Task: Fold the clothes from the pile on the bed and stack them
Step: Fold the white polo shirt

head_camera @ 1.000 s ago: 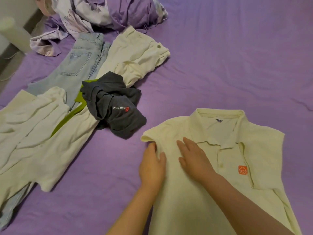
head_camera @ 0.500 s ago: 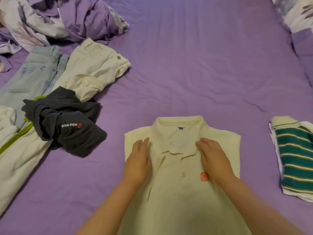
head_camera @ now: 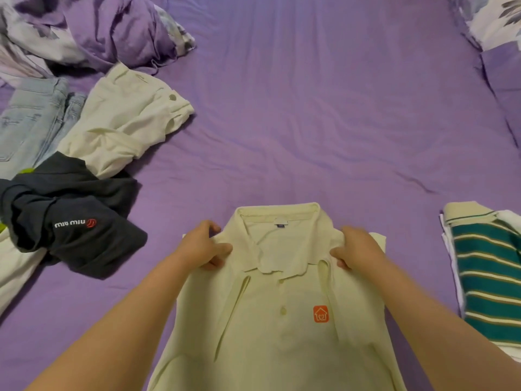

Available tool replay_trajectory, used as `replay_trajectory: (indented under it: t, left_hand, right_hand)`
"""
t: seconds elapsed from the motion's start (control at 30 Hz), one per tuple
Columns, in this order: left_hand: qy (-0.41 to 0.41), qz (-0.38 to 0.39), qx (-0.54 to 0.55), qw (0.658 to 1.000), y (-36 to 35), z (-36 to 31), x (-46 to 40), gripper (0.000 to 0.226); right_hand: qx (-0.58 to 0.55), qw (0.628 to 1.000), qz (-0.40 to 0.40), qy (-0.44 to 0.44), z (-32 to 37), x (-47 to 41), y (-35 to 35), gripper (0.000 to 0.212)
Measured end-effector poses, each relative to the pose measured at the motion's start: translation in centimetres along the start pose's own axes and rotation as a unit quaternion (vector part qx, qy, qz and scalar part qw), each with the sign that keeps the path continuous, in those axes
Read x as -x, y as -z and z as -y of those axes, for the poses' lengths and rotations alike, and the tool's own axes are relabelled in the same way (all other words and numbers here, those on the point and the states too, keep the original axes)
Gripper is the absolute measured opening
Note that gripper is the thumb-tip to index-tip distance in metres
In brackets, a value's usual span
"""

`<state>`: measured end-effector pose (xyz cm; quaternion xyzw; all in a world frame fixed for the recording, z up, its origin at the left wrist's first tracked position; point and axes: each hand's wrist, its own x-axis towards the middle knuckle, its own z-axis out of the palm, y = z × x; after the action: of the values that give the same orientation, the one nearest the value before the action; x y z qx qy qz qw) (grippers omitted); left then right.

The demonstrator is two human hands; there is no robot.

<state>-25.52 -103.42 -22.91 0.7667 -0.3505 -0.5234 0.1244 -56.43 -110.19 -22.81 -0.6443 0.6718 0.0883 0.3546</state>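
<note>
Both hands have shifted from pressing flat to pinching the polo shirt [head_camera: 282, 328] shoulders: left hand [head_camera: 201, 245] and right hand [head_camera: 356, 248], each grip clamped on fabric. Symmetric holds likely keep the side folds aligned for lifting.

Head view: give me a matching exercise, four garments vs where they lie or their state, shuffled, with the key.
Things:
1. pale yellow polo
2. striped shirt
3. dark shirt
4. jeans

Places or states:
A. crumpled, near left
B. gripped at both shoulders by the left hand and right hand
C. far left, beside the cream trousers
D. folded, at the right edge

Pairs: 1-B, 2-D, 3-A, 4-C
</note>
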Motion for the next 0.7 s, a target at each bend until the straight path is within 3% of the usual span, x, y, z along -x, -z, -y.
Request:
replay_trajectory:
  t: [0.07, 0.23, 0.37, 0.53, 0.6, 0.63, 0.7]
  left_hand:
    - [0.011, 0.031, 0.058, 0.998, 0.2, 0.0, 0.3, 0.019]
    - [-0.01, 0.003, 0.176, 0.984, 1.0, -1.2, 0.4, 0.016]
    - [-0.049, -0.043, 0.202, 0.977, 1.2, -3.6, -0.1, 0.011]
    - [-0.114, -0.114, 0.229, 0.96, 2.1, -7.3, -1.6, 0.013]
    - [-0.136, -0.132, 0.209, 0.959, 2.2, -8.3, -2.0, 0.008]
    - [-0.142, -0.138, 0.188, 0.962, 2.0, -8.4, -2.3, 0.011]
    - [-0.149, -0.136, 0.115, 0.973, 1.3, -7.8, -2.8, 0.044]
  right_hand:
    - [-0.026, 1.0, -0.001, 0.017, -0.1, 0.3, -0.1, 0.008]
    - [-0.039, 0.998, -0.027, 0.044, -0.1, 0.6, 1.4, 0.017]
    - [-0.057, 0.993, -0.077, 0.061, 0.8, -0.1, 3.4, 0.009]
    - [-0.116, 0.972, -0.19, 0.077, 2.7, -1.8, 6.4, 0.02]
    - [-0.121, 0.966, -0.212, 0.08, 3.3, -2.6, 6.8, 0.005]
    - [-0.111, 0.97, -0.199, 0.08, 3.5, -2.9, 6.8, 0.019]
    - [-0.065, 0.988, -0.117, 0.072, 3.4, -2.9, 5.8, 0.069]
